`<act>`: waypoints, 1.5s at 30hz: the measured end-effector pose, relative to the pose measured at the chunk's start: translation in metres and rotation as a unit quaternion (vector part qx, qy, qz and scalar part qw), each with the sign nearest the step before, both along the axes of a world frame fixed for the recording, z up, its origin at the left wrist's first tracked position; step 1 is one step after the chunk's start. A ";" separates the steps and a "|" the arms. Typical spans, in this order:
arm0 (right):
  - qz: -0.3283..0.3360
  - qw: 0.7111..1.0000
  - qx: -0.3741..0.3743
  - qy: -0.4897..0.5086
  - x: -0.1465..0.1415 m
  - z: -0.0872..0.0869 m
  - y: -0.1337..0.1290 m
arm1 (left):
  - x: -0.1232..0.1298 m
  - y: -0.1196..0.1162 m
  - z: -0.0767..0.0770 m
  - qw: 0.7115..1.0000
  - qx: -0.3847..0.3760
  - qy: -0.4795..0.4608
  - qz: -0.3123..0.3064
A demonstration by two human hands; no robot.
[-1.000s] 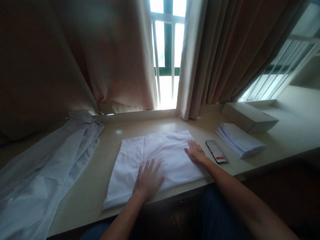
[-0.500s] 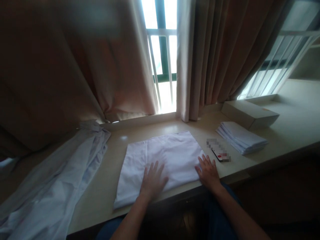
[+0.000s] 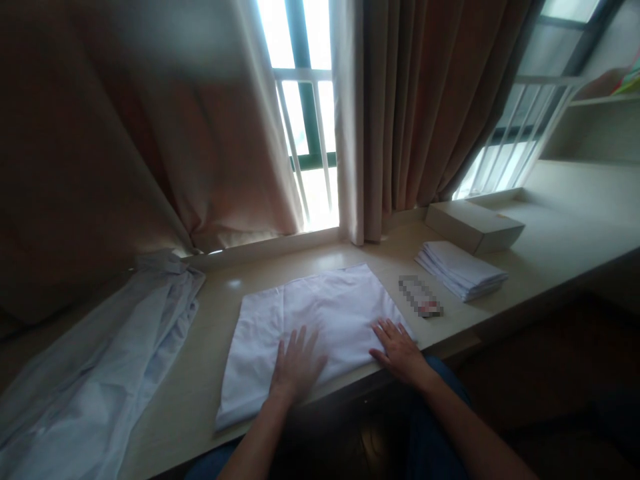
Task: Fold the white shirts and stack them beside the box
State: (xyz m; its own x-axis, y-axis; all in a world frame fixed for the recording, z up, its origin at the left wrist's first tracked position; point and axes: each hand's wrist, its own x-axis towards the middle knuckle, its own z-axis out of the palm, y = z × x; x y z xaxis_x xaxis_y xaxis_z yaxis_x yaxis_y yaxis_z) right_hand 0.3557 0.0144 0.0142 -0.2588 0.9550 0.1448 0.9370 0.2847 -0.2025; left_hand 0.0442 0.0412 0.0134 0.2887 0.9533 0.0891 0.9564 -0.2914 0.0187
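Observation:
A folded white cloth [image 3: 340, 303] lies flat on the pale counter, with creases across its left half. My left hand [image 3: 299, 363] rests over the front middle of it, fingers spread and slightly blurred by motion. Near the cloth's front right corner, my right hand [image 3: 397, 348] lies palm down with its fingers stretched out. Neither hand grips anything. Just beyond the cloth's right edge is a small flat item [image 3: 421, 296], blurred out by pixels, with a reddish patch.
Loose white fabric [image 3: 115, 373] is heaped along the left of the counter [image 3: 183, 393]. A stack of folded white cloths [image 3: 463, 270] sits at the right, before a pale box [image 3: 475, 227]. Brown curtains [image 3: 415, 107] hang behind, around a barred window [image 3: 310, 133].
The view has turned a little to the right, so everything sits further left. My right hand has shifted inward from the cloth's right edge. The left hand stays over the cloth's front middle.

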 end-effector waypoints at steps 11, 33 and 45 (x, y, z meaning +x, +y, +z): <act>-0.024 0.999 0.043 0.011 -0.005 0.000 -0.004 | 0.000 -0.008 -0.005 1.000 0.013 -0.001 0.001; 0.075 0.997 -0.027 0.017 -0.062 0.015 0.026 | 0.004 -0.009 0.003 1.000 -0.006 -0.015 0.008; -0.055 0.998 -0.015 -0.011 -0.013 -0.008 0.034 | 0.000 -0.014 0.005 1.000 0.010 -0.028 0.007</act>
